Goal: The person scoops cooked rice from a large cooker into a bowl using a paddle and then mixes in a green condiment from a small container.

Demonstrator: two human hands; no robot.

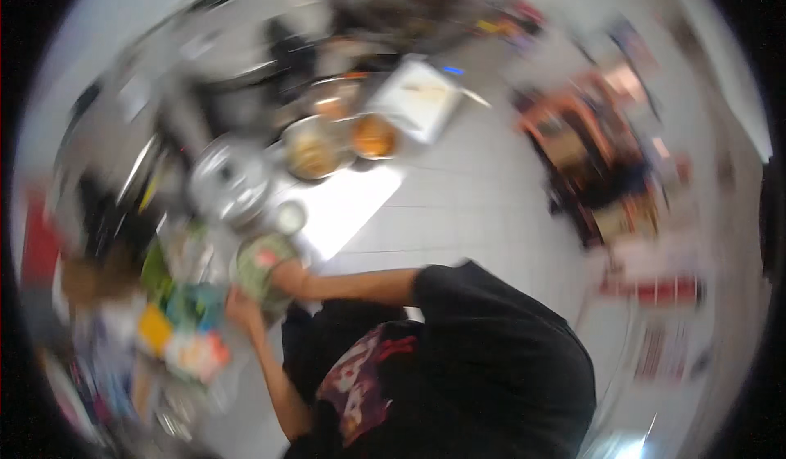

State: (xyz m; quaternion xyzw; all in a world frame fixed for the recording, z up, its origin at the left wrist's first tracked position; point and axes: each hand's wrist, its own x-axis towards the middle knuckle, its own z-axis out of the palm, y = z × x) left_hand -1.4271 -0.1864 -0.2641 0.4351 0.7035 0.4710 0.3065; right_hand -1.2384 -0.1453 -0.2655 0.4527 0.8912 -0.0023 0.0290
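Note:
Motion blur softens the whole head view. In front of me on the left is a pale green round container [253, 265], with a pinkish patch near its top that I cannot make out. Against its near left side, my left hand [243, 309] appears to grip it. My right hand [288, 276] reaches to its right side and overlaps it; the fingers are too blurred to tell whether they hold anything. Just beyond the container stands a small whitish cup [291, 217]. A shiny round metal vessel [230, 179] is farther up and left.
Bowls of yellowish food [310, 154] and orange food [373, 136] stand past a bright white rectangle [347, 213] on the tiled floor [454, 207]. Behind them lies a white tray [417, 100]. Blurred packages [193, 348] crowd my left. An orange-framed rack [568, 112] stands right.

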